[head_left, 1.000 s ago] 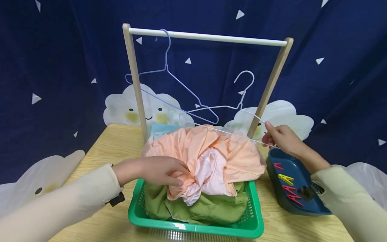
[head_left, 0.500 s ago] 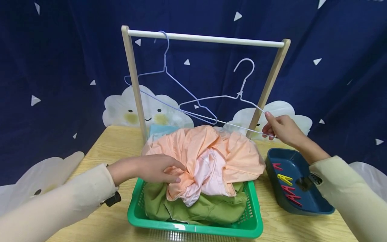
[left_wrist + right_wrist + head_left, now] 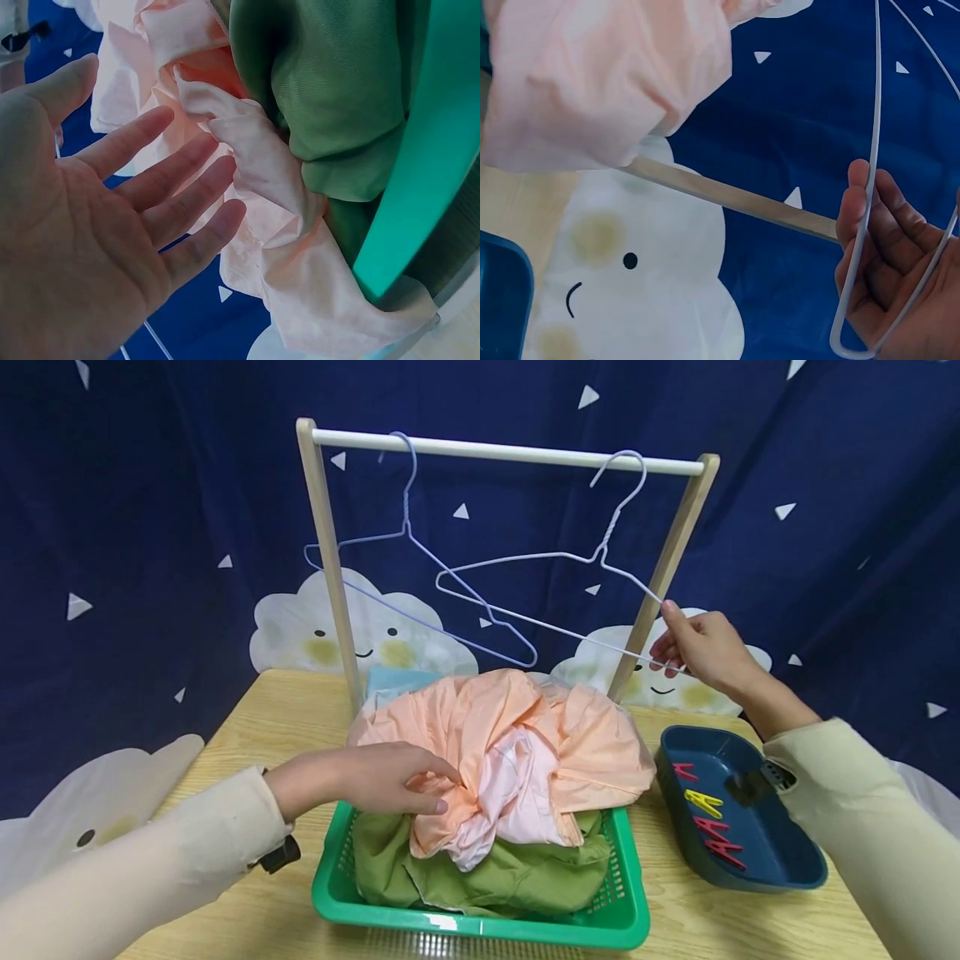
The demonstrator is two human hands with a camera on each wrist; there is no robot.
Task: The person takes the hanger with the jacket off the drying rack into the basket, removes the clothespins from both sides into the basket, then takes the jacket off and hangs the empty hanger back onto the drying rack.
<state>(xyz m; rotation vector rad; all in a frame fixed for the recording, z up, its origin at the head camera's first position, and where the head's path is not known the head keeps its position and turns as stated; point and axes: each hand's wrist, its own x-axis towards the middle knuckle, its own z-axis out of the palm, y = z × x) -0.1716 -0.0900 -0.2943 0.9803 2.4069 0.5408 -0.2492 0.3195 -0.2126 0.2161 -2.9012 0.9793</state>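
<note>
My right hand (image 3: pixel 707 650) grips one end of a white wire hanger (image 3: pixel 611 531), thumb on its upper arm and fingers by the bottom wire. The hanger's hook overlaps the white bar of a clothes rack (image 3: pixel 495 448) in the head view. In the right wrist view, the hanger's wire loop (image 3: pixel 874 112) passes across curled fingers (image 3: pixel 862 202). My left hand (image 3: pixel 375 777) hovers at the front of a bunched peach garment (image 3: pixel 487 718). From the left wrist, its fingers (image 3: pixel 199 191) look spread and loosely bent, with nothing between them.
A green basket (image 3: pixel 480 925) holds the peach garment and an olive-green cloth (image 3: pixel 517 877). A lavender hanger (image 3: pixel 407 506) hangs at the rack's left. To the right, a dark blue tray (image 3: pixel 787 883) contains a yellow clothespin (image 3: pixel 703 802) and several red clothespins (image 3: pixel 723 850).
My right hand has risen, lifting the white hanger from below the bar until its hook reaches bar height. The left hand has stayed nearly still by the peach garment.
</note>
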